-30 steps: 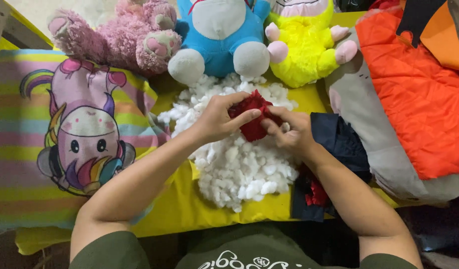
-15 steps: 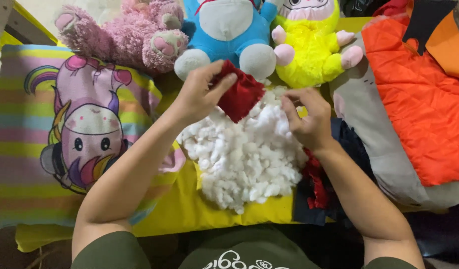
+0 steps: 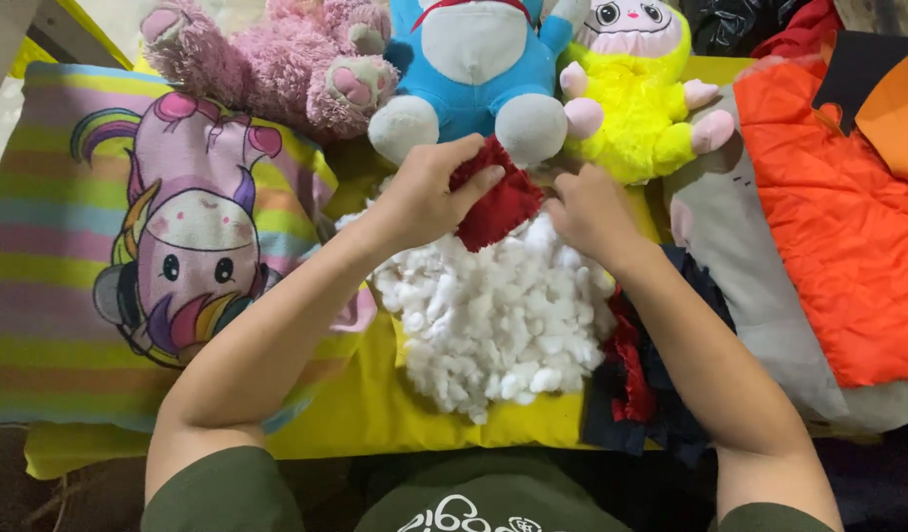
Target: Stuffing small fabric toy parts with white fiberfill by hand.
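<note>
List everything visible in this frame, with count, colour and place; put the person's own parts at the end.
red fabric piece: 1, dark red, top centre, over the stuffing
stuffing pile: 1, white, fluffy, centre of the yellow cloth
yellow cloth: 1, yellow, spread under the stuffing
unicorn cushion: 1, striped pastel with a unicorn print, left
pink plush toy: 1, pink, top left
blue plush toy: 1, blue and white, top centre
yellow plush toy: 1, yellow and pink, top, right of the blue one
orange quilted fabric: 1, orange, right
dark fabric scraps: a heap, navy and red, right of the stuffing
left hand: holds the red fabric piece
right hand: closed at the stuffing's top edge, beside the red piece
</note>
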